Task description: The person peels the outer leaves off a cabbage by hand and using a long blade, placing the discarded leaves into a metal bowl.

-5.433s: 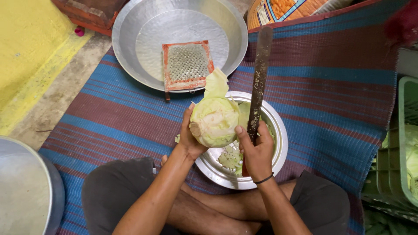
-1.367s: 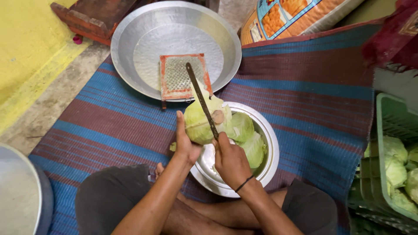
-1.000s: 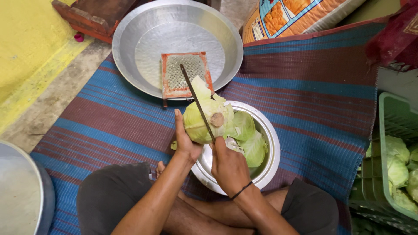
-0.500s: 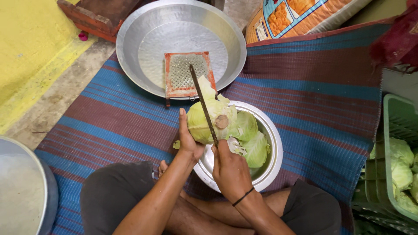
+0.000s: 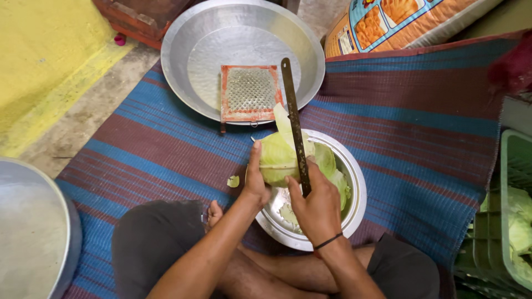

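We sit cross-legged on a striped woven mat (image 5: 421, 127) of blue, maroon and brown bands, which covers most of the floor under us. At its far edge rests a wide metal basin (image 5: 183, 50), and inside it lies a flat grater with an orange-red frame (image 5: 249, 93). A printed sack (image 5: 399, 22) lies beyond the mat to the right, a green crate (image 5: 512, 166) holding pale leafy heads sits at the right edge, and the rim of another large metal vessel (image 5: 33, 232) shows at the lower left.

Just in front of our legs stands a smaller steel bowl (image 5: 354, 213) with loose cabbage pieces in it. Over the bowl's left side we hold a pale green cabbage (image 5: 277, 158). Our left hand (image 5: 256, 180) grips it from the left, thumb and fingers pressed against its side. Our right hand (image 5: 316, 207) is closed around the handle of a long dark knife (image 5: 293, 116), whose blade runs up across the cabbage and points toward the basin. A small cabbage scrap (image 5: 233, 181) lies on the mat beside the left hand.
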